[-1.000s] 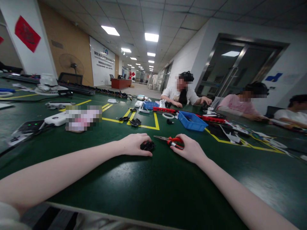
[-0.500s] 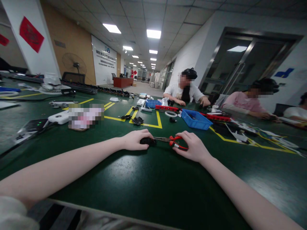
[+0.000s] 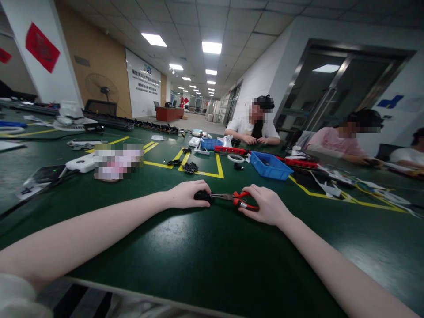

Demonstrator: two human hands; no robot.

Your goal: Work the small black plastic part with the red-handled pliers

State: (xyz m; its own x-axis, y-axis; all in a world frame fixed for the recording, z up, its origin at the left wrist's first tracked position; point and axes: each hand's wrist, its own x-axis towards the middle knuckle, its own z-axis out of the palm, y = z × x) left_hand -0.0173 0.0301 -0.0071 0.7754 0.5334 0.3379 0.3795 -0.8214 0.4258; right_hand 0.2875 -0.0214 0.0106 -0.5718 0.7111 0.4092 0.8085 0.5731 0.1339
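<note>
My left hand (image 3: 189, 194) is closed around a small black part (image 3: 202, 195) above the green table. My right hand (image 3: 266, 205) grips the red handles of long-nose pliers (image 3: 236, 199), whose metal jaws point left and reach the black part. Whether the jaws hold a piece of it is too small to tell. Beyond my hands, several small black pieces (image 3: 190, 167) lie near yellow tape lines, with a blue bin (image 3: 270, 166) to their right.
At left are a phone (image 3: 115, 164), a white power strip (image 3: 81, 163) and cables. A white ring (image 3: 236, 157) and red strips (image 3: 230, 149) lie farther back. Several people sit across the table (image 3: 185, 260), at the right.
My right hand and the pliers have shifted very slightly, still at the black part. Across the table, one person's hands have come closer together.
</note>
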